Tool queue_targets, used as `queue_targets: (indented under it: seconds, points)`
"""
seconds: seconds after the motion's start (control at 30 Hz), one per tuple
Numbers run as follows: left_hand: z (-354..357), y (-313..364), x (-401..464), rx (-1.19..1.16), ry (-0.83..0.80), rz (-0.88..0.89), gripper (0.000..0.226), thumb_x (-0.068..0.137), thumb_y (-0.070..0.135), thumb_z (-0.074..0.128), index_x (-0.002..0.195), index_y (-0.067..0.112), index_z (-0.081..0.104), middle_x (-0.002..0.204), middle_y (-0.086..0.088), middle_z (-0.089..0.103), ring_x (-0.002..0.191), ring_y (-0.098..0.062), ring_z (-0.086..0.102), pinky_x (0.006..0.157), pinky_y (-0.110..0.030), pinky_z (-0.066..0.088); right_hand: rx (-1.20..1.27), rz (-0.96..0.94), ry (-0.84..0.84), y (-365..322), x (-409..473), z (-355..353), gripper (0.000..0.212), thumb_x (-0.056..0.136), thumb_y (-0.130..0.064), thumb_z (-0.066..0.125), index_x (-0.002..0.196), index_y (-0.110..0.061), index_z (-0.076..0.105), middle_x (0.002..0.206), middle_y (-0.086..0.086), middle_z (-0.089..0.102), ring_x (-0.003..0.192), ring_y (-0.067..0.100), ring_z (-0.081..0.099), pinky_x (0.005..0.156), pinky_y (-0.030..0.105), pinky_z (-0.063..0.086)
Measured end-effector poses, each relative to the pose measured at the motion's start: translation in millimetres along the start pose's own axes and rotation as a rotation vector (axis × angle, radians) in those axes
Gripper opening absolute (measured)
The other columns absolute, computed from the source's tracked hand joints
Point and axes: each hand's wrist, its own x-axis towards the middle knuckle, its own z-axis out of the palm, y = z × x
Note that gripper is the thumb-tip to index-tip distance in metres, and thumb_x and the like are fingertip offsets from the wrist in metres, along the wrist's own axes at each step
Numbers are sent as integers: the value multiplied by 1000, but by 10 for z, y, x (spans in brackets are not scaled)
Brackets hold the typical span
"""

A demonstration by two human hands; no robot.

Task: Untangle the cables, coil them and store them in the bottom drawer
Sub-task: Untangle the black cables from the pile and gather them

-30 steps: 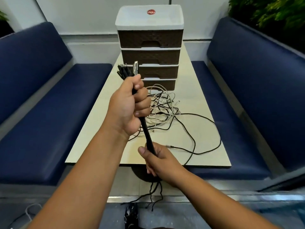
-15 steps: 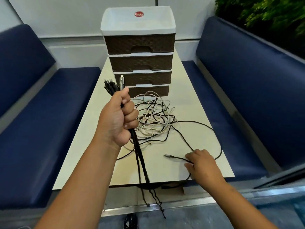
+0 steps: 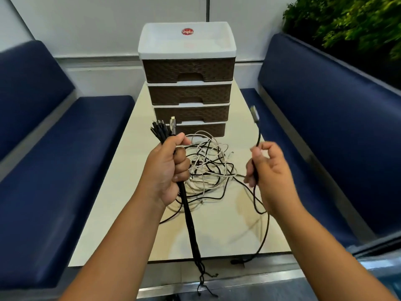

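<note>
Since half a second ago, the right hand (image 3: 268,172) has lifted a thin black cable (image 3: 258,135), seemingly pinched. The left hand (image 3: 168,170) still grips the black cable bundle (image 3: 188,218) before the brown four-drawer plastic chest (image 3: 187,83); tangled cables (image 3: 208,170) lie on the cream surface (image 3: 219,233).

Soft, even daylight is filling the scene, and nothing is looking dim. The cream rectangular table top (image 3: 121,192) is carrying only faint, diffuse shadows under the tangle of black and white cables (image 3: 208,170). The glossy white lid of the brown woven-pattern drawer tower (image 3: 186,43) is reflecting its red sticker weakly. The wide lens is bending the dark blue padded benches (image 3: 54,170) outward at the 2 sides. The green plant (image 3: 351,20) is smearing with motion blur, and the right hand (image 3: 271,172) is looking slightly soft.
</note>
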Motion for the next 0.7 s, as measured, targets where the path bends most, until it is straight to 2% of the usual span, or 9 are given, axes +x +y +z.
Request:
queue_targets:
  seconds: [0.07, 0.13, 0.2, 0.3, 0.4, 0.5, 0.63, 0.7]
  points:
    - [36, -24, -3, 14, 0, 21, 19, 97, 24, 48, 82, 14, 55, 51, 8, 17, 41, -6, 12, 38, -19, 10, 158, -13, -7, -241, 20, 109, 11, 102, -20, 47, 96, -12, 51, 56, 1, 46, 43, 11, 33, 45, 26, 31]
    - [93, -52, -19, 21, -4, 33, 19, 97, 26, 48, 88, 11, 54, 52, 7, 18, 42, -6, 13, 42, -22, 9, 209, -6, -74, -339, -16, 259, 14, 101, -20, 48, 96, -7, 51, 55, 1, 45, 43, 10, 30, 42, 21, 25]
    - [143, -82, -31, 30, -15, 42, 26, 96, 35, 51, 94, 10, 54, 53, 6, 19, 42, -7, 15, 43, -23, 11, 160, -20, -142, -333, -81, 425, 15, 99, -20, 50, 92, -7, 51, 53, 1, 46, 43, 10, 32, 41, 20, 26]
    - [192, -115, -61, 65, -25, 61, 39, 83, 49, 58, 92, 11, 54, 56, 4, 21, 44, -9, 20, 43, -22, 17, 103, -42, -191, -253, -152, 609, 17, 99, -18, 52, 84, -9, 50, 52, 2, 48, 43, 6, 38, 43, 17, 31]
    - [236, -123, -93, 110, 3, 79, 37, 87, 48, 60, 93, 12, 54, 52, 5, 40, 41, -8, 36, 39, -20, 27, 66, -16, -209, -215, -214, 707, 21, 99, -17, 53, 87, 0, 51, 56, 6, 54, 43, 0, 46, 45, 11, 35]
    - [275, -150, -111, 194, 59, 75, 30, 97, 41, 52, 86, 13, 51, 54, 6, 52, 43, -9, 55, 40, -20, 40, -22, -17, -215, -175, -235, 736, 22, 99, -21, 54, 86, -4, 52, 52, -4, 54, 42, 1, 44, 46, 15, 34]
    - [221, -192, -20, 191, 145, 108, 34, 101, 39, 46, 76, 15, 46, 61, 0, 41, 50, -10, 39, 48, -24, 36, -29, 9, -276, 12, -289, 677, 27, 98, -31, 55, 78, -14, 50, 51, -4, 47, 45, 7, 37, 47, 22, 31]
    - [162, -142, 46, 62, 140, 91, 33, 102, 37, 43, 78, 16, 47, 62, 0, 47, 54, -11, 40, 50, -24, 36, -140, -8, -353, 257, -426, 590, 33, 94, -47, 54, 74, -21, 49, 54, -8, 43, 51, 11, 37, 51, 27, 30]
